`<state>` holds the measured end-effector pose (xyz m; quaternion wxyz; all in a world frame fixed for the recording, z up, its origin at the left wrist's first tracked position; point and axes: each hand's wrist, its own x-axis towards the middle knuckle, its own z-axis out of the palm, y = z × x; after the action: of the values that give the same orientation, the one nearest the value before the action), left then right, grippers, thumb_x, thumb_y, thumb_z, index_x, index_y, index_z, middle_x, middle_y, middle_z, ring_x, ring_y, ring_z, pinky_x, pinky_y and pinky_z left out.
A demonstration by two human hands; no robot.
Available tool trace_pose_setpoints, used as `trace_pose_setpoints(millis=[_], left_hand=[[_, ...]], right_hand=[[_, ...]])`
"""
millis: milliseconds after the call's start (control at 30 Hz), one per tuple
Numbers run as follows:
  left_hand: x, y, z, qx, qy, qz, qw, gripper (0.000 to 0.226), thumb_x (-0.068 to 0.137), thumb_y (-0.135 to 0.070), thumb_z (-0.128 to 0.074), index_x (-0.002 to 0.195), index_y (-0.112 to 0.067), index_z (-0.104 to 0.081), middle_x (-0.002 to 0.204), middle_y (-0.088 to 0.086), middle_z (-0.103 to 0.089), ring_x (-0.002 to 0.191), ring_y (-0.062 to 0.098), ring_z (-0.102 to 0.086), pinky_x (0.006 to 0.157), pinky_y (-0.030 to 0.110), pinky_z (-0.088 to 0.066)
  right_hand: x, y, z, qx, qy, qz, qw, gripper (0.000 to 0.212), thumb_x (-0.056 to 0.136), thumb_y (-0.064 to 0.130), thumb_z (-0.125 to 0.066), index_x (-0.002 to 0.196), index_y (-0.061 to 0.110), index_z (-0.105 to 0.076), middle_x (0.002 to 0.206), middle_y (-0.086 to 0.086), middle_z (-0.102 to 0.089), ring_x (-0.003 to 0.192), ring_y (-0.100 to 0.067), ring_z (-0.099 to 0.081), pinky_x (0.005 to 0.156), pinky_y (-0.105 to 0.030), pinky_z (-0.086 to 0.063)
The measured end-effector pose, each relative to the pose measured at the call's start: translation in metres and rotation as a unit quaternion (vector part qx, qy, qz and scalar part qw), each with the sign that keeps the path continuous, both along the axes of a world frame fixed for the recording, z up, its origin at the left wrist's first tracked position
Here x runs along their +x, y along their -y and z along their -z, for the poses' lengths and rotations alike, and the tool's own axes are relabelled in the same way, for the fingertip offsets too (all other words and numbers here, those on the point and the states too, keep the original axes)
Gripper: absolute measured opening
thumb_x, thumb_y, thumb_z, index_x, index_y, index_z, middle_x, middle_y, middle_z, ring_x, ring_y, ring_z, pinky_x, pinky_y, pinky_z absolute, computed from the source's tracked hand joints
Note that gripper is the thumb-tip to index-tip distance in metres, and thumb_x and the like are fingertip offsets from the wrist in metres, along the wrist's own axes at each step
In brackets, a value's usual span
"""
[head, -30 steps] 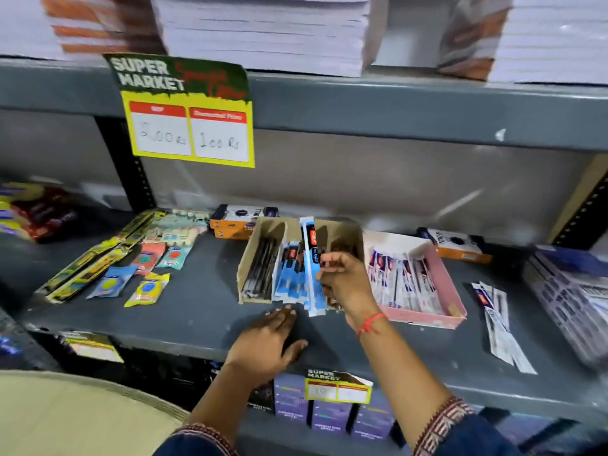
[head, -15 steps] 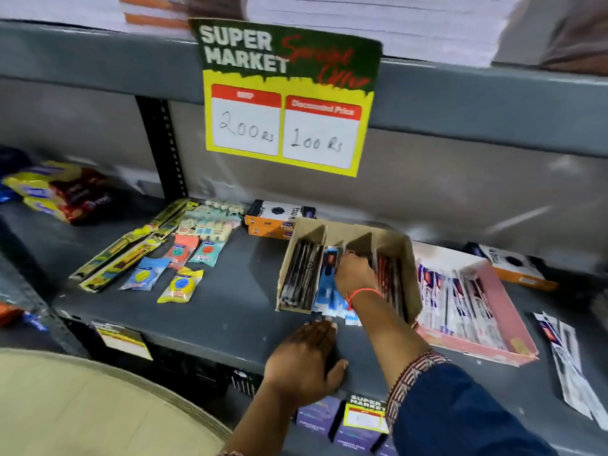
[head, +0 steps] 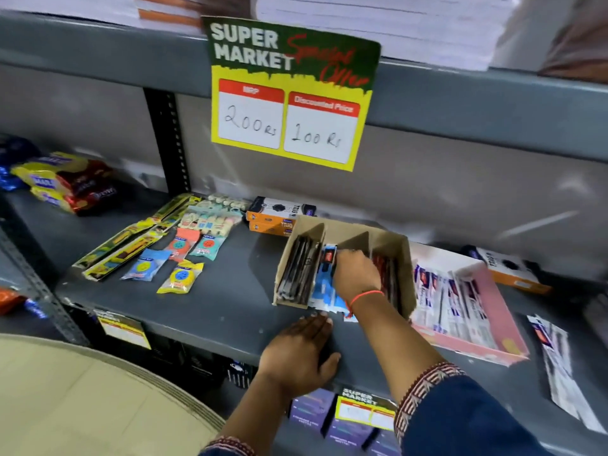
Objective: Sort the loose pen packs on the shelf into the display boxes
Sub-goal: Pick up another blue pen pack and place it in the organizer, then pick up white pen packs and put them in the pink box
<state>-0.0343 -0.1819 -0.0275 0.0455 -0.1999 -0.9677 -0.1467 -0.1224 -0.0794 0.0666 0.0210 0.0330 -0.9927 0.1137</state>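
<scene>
A brown cardboard display box (head: pixel 400 258) with three compartments stands on the grey shelf (head: pixel 210 301). Dark pen packs (head: pixel 297 271) fill its left compartment, blue pen packs (head: pixel 324 284) the middle, red ones (head: pixel 388 274) the right. My right hand (head: pixel 355 274) reaches into the middle compartment, its fingers curled on the blue packs near their tops. My left hand (head: pixel 299 353) lies flat, fingers apart, on the shelf's front edge just in front of the box. To the right, a pink display box (head: pixel 506 320) holds white pen packs (head: pixel 450 297). Loose white pen packs (head: pixel 559 363) lie on the shelf at far right.
Orange boxes (head: pixel 276 217) stand behind the cardboard box, another (head: pixel 510 268) behind the pink one. Sharpener and eraser packets (head: pixel 184 258) and long yellow packs (head: pixel 125 245) lie at left. A price sign (head: pixel 289 93) hangs from the upper shelf. A beige round surface (head: pixel 82 399) sits at lower left.
My right hand lowered a blue pen pack it held upright into the middle compartment and now rests on the packs there. The camera moved closer and leftward. My left hand stayed on the shelf edge.
</scene>
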Motion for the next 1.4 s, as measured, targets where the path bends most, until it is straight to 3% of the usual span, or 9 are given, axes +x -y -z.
trace_pose_setpoints(millis=[67, 467, 800, 933, 1033, 1133, 1200, 1300, 1400], left_hand=[[-0.002, 0.0, 0.006, -0.006, -0.027, -0.015, 0.999, 0.088, 0.075, -0.059, -0.008, 0.144, -0.013, -0.038, 0.149, 0.0, -0.035, 0.136, 0.016, -0.033, 0.109, 0.019, -0.015], [0.014, -0.078, 0.006, -0.052, 0.007, 0.059, 0.997, 0.053, 0.081, -0.04, -0.037, 0.094, -0.006, -0.076, 0.098, 0.007, -0.073, 0.091, 0.021, -0.069, 0.08, 0.033, -0.052], [0.015, -0.162, -0.004, -0.063, 0.013, 0.163, 0.985, 0.087, 0.081, -0.054, 0.003, 0.148, -0.008, -0.029, 0.155, 0.006, -0.023, 0.141, 0.02, -0.019, 0.113, 0.026, -0.007], [0.011, -0.175, -0.007, -0.06, -0.021, 0.17, 0.983, 0.085, 0.088, -0.051, 0.005, 0.139, -0.006, -0.045, 0.146, 0.009, -0.039, 0.134, 0.021, -0.037, 0.11, 0.027, -0.012], [0.011, -0.173, 0.003, -0.082, -0.012, 0.179, 0.98, 0.093, 0.075, -0.055, 0.015, 0.151, -0.013, -0.019, 0.157, 0.001, -0.012, 0.143, 0.014, -0.007, 0.103, 0.016, 0.016], [0.013, -0.173, -0.005, -0.092, -0.008, 0.165, 0.982, 0.066, 0.097, -0.051, -0.005, 0.152, -0.015, -0.013, 0.158, -0.001, -0.007, 0.143, 0.012, -0.002, 0.099, 0.014, 0.02], [0.014, -0.173, -0.009, -0.077, 0.004, 0.16, 0.984, 0.057, 0.103, -0.043, -0.019, 0.152, -0.016, -0.012, 0.158, -0.002, -0.006, 0.143, 0.01, -0.001, 0.101, 0.015, 0.017], [0.014, -0.173, -0.007, -0.081, 0.012, 0.155, 0.985, 0.057, 0.102, -0.044, -0.018, 0.152, -0.017, -0.012, 0.158, -0.003, -0.006, 0.143, 0.01, -0.001, 0.101, 0.015, 0.016], [0.013, -0.173, -0.006, -0.092, 0.004, 0.166, 0.982, 0.068, 0.092, -0.049, -0.007, 0.152, -0.018, -0.014, 0.158, -0.003, -0.007, 0.143, 0.009, -0.002, 0.1, 0.014, 0.018]], right_hand=[[0.006, -0.008, -0.006, -0.012, -0.027, -0.007, 1.0, 0.034, 0.088, -0.002, -0.039, 0.113, -0.002, -0.062, 0.115, -0.026, -0.065, 0.109, -0.041, -0.062, 0.09, -0.045, -0.049], [0.051, -0.154, 0.009, -0.146, -0.246, 0.156, 0.945, 0.028, 0.077, -0.008, -0.051, 0.095, -0.001, -0.071, 0.097, -0.027, -0.067, 0.084, -0.043, -0.066, 0.065, -0.041, -0.052], [0.088, -0.278, 0.039, -0.107, 0.011, 0.405, 0.908, 0.038, 0.092, 0.008, -0.042, 0.129, 0.0, -0.048, 0.136, -0.025, -0.041, 0.125, -0.044, -0.04, 0.102, -0.048, -0.039], [0.079, -0.307, 0.051, -0.116, 0.086, 0.416, 0.898, 0.041, 0.09, 0.006, -0.041, 0.131, -0.001, -0.044, 0.138, -0.026, -0.046, 0.128, -0.041, -0.045, 0.105, -0.045, -0.039], [0.067, -0.326, 0.053, -0.198, 0.119, 0.421, 0.877, 0.041, 0.09, 0.002, -0.047, 0.13, -0.006, -0.046, 0.137, -0.027, -0.05, 0.126, -0.039, -0.049, 0.097, -0.036, -0.045], [0.061, -0.339, 0.053, -0.313, 0.158, 0.403, 0.845, 0.045, 0.089, -0.001, -0.052, 0.134, -0.007, -0.047, 0.14, -0.024, -0.049, 0.127, -0.036, -0.05, 0.047, -0.008, -0.047], [0.06, -0.343, 0.054, -0.309, 0.171, 0.404, 0.844, 0.045, 0.085, 0.0, -0.058, 0.129, -0.006, -0.052, 0.134, -0.023, -0.055, 0.116, -0.031, -0.058, 0.038, -0.009, -0.043], [0.056, -0.352, 0.063, -0.287, 0.166, 0.399, 0.855, 0.032, 0.075, -0.002, -0.068, 0.107, -0.007, -0.065, 0.115, -0.022, -0.066, 0.091, -0.023, -0.058, 0.077, -0.026, -0.05], [0.066, -0.349, 0.051, -0.305, 0.132, 0.378, 0.864, 0.013, 0.076, -0.004, -0.066, 0.067, 0.004, -0.063, 0.083, -0.018, -0.062, 0.075, -0.021, -0.054, 0.065, -0.025, -0.045]])
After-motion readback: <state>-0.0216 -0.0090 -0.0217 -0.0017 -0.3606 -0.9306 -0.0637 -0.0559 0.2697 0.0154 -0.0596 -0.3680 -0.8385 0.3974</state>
